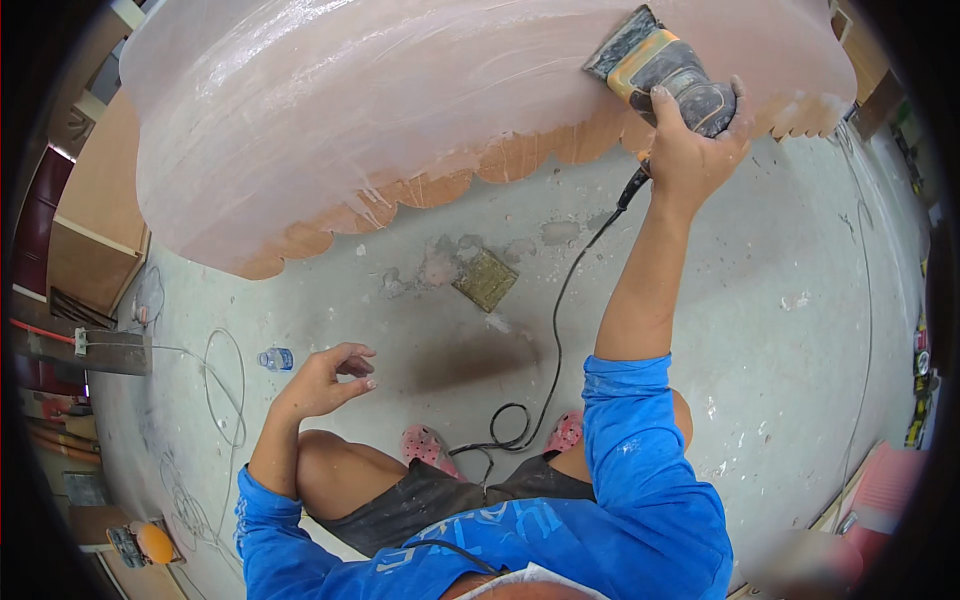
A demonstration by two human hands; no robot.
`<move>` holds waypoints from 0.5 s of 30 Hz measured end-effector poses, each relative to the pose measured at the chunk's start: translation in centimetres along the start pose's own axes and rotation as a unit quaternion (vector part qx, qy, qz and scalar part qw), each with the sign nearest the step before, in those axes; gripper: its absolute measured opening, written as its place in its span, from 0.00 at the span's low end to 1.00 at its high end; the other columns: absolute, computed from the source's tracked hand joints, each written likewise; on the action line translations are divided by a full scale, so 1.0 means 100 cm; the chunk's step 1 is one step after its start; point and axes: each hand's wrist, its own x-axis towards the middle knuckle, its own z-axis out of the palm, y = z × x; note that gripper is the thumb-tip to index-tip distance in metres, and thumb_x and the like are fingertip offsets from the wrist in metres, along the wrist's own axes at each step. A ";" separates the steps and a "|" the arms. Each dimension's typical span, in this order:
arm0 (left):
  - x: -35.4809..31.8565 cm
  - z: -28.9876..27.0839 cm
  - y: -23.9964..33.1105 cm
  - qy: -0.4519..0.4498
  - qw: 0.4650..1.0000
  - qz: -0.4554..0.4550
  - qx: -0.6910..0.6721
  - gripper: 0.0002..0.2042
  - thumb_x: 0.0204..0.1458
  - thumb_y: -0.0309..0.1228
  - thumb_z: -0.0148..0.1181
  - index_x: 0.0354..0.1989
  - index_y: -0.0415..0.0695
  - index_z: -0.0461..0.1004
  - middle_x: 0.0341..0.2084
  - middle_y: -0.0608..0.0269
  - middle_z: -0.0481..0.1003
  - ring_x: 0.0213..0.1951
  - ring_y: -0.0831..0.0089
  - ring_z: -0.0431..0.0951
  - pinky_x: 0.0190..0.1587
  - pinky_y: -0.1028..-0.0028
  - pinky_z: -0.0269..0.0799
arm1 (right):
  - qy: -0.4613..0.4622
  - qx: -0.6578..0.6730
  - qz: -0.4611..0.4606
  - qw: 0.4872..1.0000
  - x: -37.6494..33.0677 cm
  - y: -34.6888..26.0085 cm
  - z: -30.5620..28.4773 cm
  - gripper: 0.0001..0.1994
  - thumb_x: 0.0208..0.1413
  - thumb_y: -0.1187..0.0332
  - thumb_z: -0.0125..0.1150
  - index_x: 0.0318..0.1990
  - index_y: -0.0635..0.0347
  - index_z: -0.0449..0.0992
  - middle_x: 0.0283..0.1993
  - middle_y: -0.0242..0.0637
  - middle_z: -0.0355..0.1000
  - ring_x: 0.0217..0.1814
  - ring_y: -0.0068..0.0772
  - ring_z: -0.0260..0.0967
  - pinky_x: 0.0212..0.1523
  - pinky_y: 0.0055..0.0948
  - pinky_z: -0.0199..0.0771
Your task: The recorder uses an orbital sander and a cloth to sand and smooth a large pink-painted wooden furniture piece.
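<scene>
My right hand (pixel 697 150) is wrapped round a yellow and black electric sander (pixel 665 75). The sander's flat pad rests against a large curved panel (pixel 400 100) coated in pale pink, which has a scalloped, bare-wood lower edge. A black power cord (pixel 560 300) hangs from the sander and runs down to a loop between my feet. Near my left knee, my left hand (pixel 330 380) hovers with nothing in it, fingers loosely bent and apart. Pale dust marks the fingers of both hands.
A small plastic bottle (pixel 275 359) lies on the grey floor left of my left hand. A square yellowish block (pixel 486 280) sits below the panel. Thin cable (pixel 225 390) loops across the left floor. At the left stands a wooden cabinet (pixel 98 230); pink items (pixel 885 490) are at lower right.
</scene>
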 end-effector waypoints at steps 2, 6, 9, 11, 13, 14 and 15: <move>-0.004 -0.004 -0.008 0.003 1.000 -0.004 -0.014 0.22 0.52 0.28 0.69 0.55 0.39 0.72 0.39 0.54 0.80 0.43 0.67 0.81 0.49 0.68 0.77 | 0.016 -0.033 -0.088 0.995 -0.011 0.006 0.005 0.39 0.37 0.68 0.78 0.60 0.61 0.67 0.54 0.47 0.64 0.52 0.45 0.68 0.52 0.41 0.72; 0.006 -0.008 -0.011 0.015 0.999 -0.004 -0.051 0.22 0.52 0.28 0.68 0.55 0.38 0.72 0.39 0.54 0.80 0.44 0.67 0.81 0.50 0.68 0.76 | -0.006 0.003 -0.220 0.975 -0.108 0.037 0.015 0.39 0.37 0.70 0.77 0.61 0.55 0.65 0.55 0.51 0.62 0.56 0.50 0.64 0.54 0.46 0.69; 0.019 -0.002 -0.004 0.005 0.999 0.005 -0.045 0.22 0.52 0.29 0.69 0.56 0.39 0.72 0.40 0.55 0.80 0.44 0.68 0.81 0.50 0.68 0.75 | -0.041 0.018 -0.228 0.973 -0.130 0.053 0.001 0.40 0.37 0.71 0.77 0.61 0.51 0.64 0.56 0.53 0.59 0.58 0.54 0.61 0.56 0.47 0.67; 0.020 -0.001 0.002 -0.007 0.999 0.016 -0.038 0.22 0.52 0.29 0.69 0.56 0.40 0.72 0.40 0.55 0.80 0.44 0.68 0.81 0.49 0.68 0.75 | -0.060 0.028 -0.228 0.972 -0.113 0.048 0.002 0.39 0.37 0.72 0.77 0.61 0.50 0.65 0.57 0.54 0.57 0.59 0.56 0.60 0.56 0.48 0.67; 0.027 0.001 0.001 -0.019 0.999 0.024 -0.032 0.22 0.52 0.30 0.69 0.56 0.40 0.72 0.40 0.56 0.81 0.43 0.68 0.81 0.49 0.68 0.75 | -0.049 0.012 -0.233 0.971 -0.083 0.039 -0.001 0.39 0.36 0.73 0.76 0.61 0.49 0.66 0.58 0.54 0.57 0.58 0.54 0.61 0.56 0.47 0.67; 0.033 0.001 -0.002 -0.031 0.999 0.028 -0.030 0.22 0.53 0.30 0.69 0.56 0.41 0.72 0.40 0.56 0.81 0.44 0.68 0.81 0.49 0.67 0.75 | -0.049 0.011 -0.241 0.969 -0.066 0.027 -0.002 0.39 0.36 0.73 0.76 0.61 0.49 0.66 0.58 0.54 0.57 0.58 0.54 0.61 0.56 0.47 0.67; 0.036 0.000 -0.005 -0.043 0.998 0.027 -0.028 0.22 0.53 0.31 0.69 0.56 0.42 0.72 0.40 0.57 0.81 0.44 0.68 0.81 0.49 0.67 0.75 | -0.060 -0.004 -0.247 0.967 -0.047 0.010 -0.002 0.38 0.35 0.72 0.76 0.60 0.50 0.67 0.57 0.54 0.58 0.57 0.55 0.63 0.55 0.46 0.69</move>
